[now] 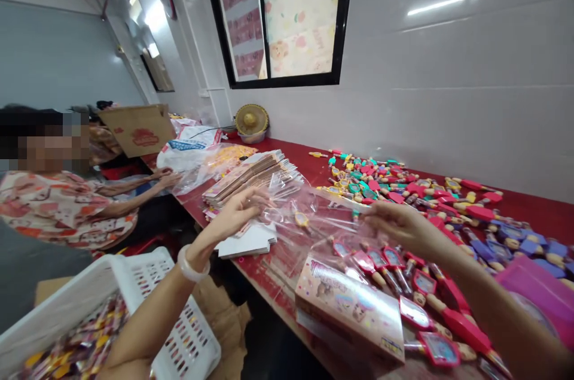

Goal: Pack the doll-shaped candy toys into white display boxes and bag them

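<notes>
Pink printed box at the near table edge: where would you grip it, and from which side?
Probably by its near long edge, thumb on top and fingers under, coming from the person's side. The pink printed box lies flat at the red table's rim, and toys crowd its far side, so that edge looks freest.

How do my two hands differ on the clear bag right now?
The left hand has a white bangle at its wrist and holds the clear bag beside the card stack. The right hand has a bare wrist and pinches it above the red toys. Both grip the same bag.
</notes>
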Demonstrator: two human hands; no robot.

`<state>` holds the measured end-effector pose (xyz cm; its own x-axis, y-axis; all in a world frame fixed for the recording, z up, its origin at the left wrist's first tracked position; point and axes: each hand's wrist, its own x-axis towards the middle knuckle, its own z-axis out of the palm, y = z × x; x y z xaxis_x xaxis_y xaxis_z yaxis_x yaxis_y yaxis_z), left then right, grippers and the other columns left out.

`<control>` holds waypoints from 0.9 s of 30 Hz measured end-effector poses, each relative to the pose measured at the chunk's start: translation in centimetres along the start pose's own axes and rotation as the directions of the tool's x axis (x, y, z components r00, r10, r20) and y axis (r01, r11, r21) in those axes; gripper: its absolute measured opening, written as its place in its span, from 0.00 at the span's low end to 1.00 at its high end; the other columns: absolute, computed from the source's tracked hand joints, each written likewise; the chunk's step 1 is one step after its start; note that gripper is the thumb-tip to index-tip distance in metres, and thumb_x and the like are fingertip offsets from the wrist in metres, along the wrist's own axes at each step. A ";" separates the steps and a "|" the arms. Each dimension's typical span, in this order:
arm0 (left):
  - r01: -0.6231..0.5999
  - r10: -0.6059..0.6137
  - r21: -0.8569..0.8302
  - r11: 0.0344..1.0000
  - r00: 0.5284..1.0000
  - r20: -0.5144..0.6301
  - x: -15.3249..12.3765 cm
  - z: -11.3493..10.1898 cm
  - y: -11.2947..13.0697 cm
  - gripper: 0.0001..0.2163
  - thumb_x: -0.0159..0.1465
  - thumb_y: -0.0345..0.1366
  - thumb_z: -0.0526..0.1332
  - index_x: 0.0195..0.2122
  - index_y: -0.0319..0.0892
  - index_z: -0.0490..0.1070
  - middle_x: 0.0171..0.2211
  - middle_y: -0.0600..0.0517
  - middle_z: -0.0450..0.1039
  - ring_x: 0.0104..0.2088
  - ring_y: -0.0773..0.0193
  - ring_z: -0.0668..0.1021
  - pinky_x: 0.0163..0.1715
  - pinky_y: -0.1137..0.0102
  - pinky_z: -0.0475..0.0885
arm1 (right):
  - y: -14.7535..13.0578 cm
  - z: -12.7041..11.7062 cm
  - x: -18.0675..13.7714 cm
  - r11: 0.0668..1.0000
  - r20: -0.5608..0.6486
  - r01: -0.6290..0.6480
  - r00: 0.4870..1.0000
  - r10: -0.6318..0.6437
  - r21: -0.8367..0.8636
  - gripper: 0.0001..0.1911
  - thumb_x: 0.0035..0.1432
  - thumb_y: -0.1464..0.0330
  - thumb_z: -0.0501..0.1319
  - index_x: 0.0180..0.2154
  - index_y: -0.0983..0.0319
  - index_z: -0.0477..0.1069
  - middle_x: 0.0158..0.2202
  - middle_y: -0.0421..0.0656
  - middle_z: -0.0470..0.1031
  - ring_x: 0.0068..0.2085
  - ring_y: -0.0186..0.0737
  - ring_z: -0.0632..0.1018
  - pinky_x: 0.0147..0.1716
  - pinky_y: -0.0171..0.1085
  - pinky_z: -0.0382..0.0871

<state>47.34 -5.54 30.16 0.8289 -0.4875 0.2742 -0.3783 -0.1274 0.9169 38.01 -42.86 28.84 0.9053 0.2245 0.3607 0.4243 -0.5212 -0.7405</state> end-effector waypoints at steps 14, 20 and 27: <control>-0.521 0.734 0.715 0.467 0.679 0.016 -2.6 11.4 4.4 0.27 0.64 0.41 0.66 0.62 0.42 0.62 0.55 0.41 0.72 0.56 0.51 0.74 0.56 0.55 0.71 | -5.8 5.2 3.2 0.701 -0.062 -0.164 0.956 0.285 0.694 0.20 0.53 0.51 0.67 0.33 0.59 0.65 0.30 0.41 0.72 0.34 0.42 0.77 0.32 0.40 0.76; -0.529 0.602 0.529 0.664 0.797 0.042 -1.1 7.5 6.6 0.04 0.68 0.30 0.59 0.41 0.44 0.72 0.40 0.50 0.78 0.43 0.61 0.79 0.47 0.63 0.73 | -8.3 0.9 0.6 0.973 -0.361 0.210 0.918 -0.161 0.100 0.25 0.58 0.52 0.68 0.53 0.53 0.66 0.57 0.47 0.71 0.57 0.53 0.73 0.54 0.53 0.73; -0.475 0.396 0.189 0.859 0.852 0.342 -3.5 3.0 12.5 0.15 0.62 0.42 0.69 0.21 0.46 0.69 0.24 0.53 0.74 0.28 0.60 0.77 0.36 0.60 0.77 | -9.6 2.1 4.1 0.865 0.174 0.362 0.931 -0.320 -0.348 0.11 0.65 0.65 0.57 0.44 0.56 0.76 0.43 0.44 0.77 0.50 0.48 0.76 0.58 0.55 0.66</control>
<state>38.44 -7.99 39.81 0.4156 -0.7614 0.4976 -0.7969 -0.0411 0.6027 37.68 -35.21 36.18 0.7114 0.5192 0.4736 0.6870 -0.6559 -0.3129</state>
